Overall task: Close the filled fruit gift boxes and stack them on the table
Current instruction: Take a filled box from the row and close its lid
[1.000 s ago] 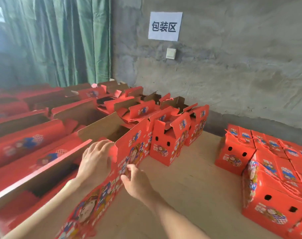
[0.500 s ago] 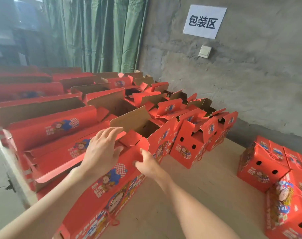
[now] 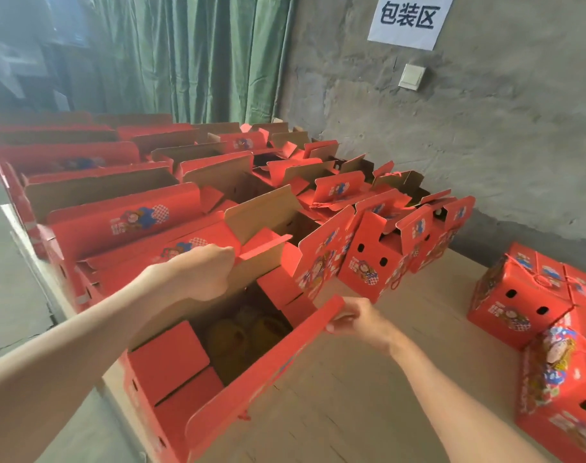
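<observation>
The open gift box (image 3: 168, 359) sits low in view at about 7 o'clock, at the near edge of the table (image 3: 368, 396), and from where I stand it looks ready to be shut: yellowish fruit (image 3: 238, 335) shows in the dark middle, with short red end flaps already folded inward at its near end. It is glossy red card outside and plain brown inside, printed with a cartoon figure, and small round holes are punched along its lower edge. The left hand (image 3: 204, 272) curls over the top of the far flap (image 3: 261, 252) at 10 o'clock of the box, its fingertips hidden behind the card, while the right hand (image 3: 355, 320) pinches the far tip of the near flap (image 3: 268, 359) at 2 o'clock. Holding one long flap in each hand, I'd say, lets the person bring both together over the fruit. Towards 11 and 12 o'clock stand many other open boxes (image 3: 368, 262), flaps up, likely waiting their turn. At 3 to 4 o'clock the closed boxes (image 3: 519, 295) are stacked two high, well apart from the work. Beyond them hang a green curtain (image 3: 201, 55) and a paper sign (image 3: 407, 18) at 1 o'clock
</observation>
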Motion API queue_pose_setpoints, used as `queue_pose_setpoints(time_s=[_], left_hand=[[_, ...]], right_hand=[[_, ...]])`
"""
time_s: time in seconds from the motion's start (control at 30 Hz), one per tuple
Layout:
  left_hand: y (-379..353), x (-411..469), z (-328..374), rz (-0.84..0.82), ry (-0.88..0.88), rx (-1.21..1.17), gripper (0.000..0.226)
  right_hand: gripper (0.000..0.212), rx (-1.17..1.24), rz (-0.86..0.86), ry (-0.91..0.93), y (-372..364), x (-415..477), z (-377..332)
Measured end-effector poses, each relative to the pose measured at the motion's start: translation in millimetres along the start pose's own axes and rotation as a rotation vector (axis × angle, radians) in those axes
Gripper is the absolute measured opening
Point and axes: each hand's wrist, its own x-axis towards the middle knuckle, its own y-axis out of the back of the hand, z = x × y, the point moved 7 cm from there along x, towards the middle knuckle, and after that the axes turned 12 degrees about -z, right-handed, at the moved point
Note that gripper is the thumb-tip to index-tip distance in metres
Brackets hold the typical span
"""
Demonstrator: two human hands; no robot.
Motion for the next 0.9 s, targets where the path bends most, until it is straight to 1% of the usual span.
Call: queue_pose_setpoints(time_s=[0.1, 0.2, 0.27, 0.37, 0.43, 0.5, 0.53, 0.6, 0.63, 0.7, 0.77, 0.83, 0.87, 0.9], left_hand=[[-2, -11, 32, -0.047, -0.089, -0.04, 0.018], [-13, -21, 62, -0.092, -0.123, -0.004, 0.013], [-25, -24, 85, -0.126, -0.157, 0.025, 0.013], [-43, -23, 127, -0.149, -0.206, -0.05, 0.018], [-48, -16, 157, -0.105, -0.233, -0.157, 0.027], [-55, -10, 180, -0.103, -0.221, -0.313, 0.038], [-59, -6, 190, -0.105, -0.232, -0.339, 0.044], [-68, -4, 203, -0.13, -0.238, -0.548, 0.063], [-71, -4, 209, -0.112, -0.246, -0.616, 0.071], [-78, -10, 220, -0.083, -0.248, -0.76, 0.08], [-88, -12, 230, -0.05, -0.253, -0.895, 0.081], [-95, -15, 240, -0.026, -0.242, -1.017, 0.075], [-96, -18, 245, -0.007, -0.232, -1.06, 0.07], [-96, -20, 249, 0.006, -0.221, -1.1, 0.065]], right_hand=[[0.019, 0.0, 0.033, -0.002, 15, -27, 14], [0.026, 0.011, 0.056, -0.024, 33, -53, 28], [0.024, 0.027, 0.058, -0.035, 45, -72, 38], [0.017, 0.088, 0.114, -0.064, 66, -106, 59], [0.017, 0.122, 0.217, -0.085, 82, -131, 74], [0.023, 0.197, 0.371, -0.095, 97, -156, 88], [0.027, 0.242, 0.437, -0.106, 103, -168, 94], [0.045, 0.251, 0.491, -0.206, 106, -190, 101], [0.056, 0.219, 0.472, -0.301, 102, -201, 104], [0.075, 0.213, 0.375, -0.48, 83, -227, 107], [0.082, 0.209, 0.217, -0.546, 53, -250, 105], [0.081, 0.037, 0.063, -0.588, 26, -273, 100], [0.09, -0.119, 0.023, -0.624, 19, -282, 98], [0.104, -0.281, 0.017, -0.665, 16, -288, 99]])
